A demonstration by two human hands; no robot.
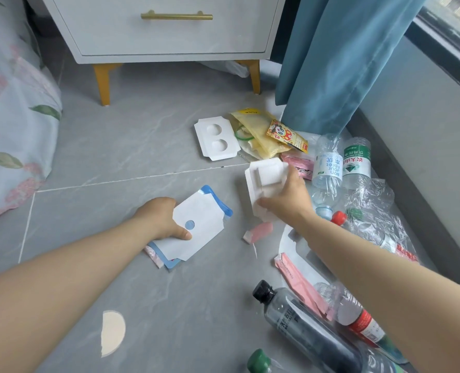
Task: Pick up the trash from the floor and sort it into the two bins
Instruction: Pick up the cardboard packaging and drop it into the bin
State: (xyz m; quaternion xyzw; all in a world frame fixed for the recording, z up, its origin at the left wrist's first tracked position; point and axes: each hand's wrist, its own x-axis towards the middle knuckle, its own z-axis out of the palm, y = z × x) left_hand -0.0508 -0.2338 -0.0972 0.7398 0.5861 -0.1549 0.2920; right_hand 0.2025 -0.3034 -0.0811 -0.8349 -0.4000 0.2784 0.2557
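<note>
1. Gripping a stack of flat wrappers (196,227) with the left hand (158,219), thumb pressing on the top white sheet beside its blue dot, fingers curling underneath.
2. Keeping that stack low at the grey tiled floor (142,146), left of centre; failing to tell contact with the tiles from a small gap.
3. Grasping a white moulded paper tray (263,181) with the right hand (288,200), thumb clamping its near edge, fingers wrapping round its right side.
4. Holding that tray tilted, just right of the stack and just beyond a small pink scrap (259,232) lying on the floor.
5. Leaving more trash lying beyond the right hand: a white tray with two round hollows (216,138), a yellow bag (263,125) beside it, a red-and-yellow snack packet (285,134) overlapping the bag.
6. Leaving, further right, two clear bottles side by side, a white-label bottle (327,168) and a green-label bottle (356,162), next to crumpled clear plastic (371,197).
7. Leaving, at bottom right, a dark bottle with a black cap (304,327), a pink strip wrapper (301,284) beside it and a red-label bottle (363,325) passing under the right forearm.
8. Looking past a beige half-round piece (111,332) at bottom left towards a grey nightstand (169,36) on yellow legs, a teal curtain (339,63) and floral bedding (10,117).
</note>
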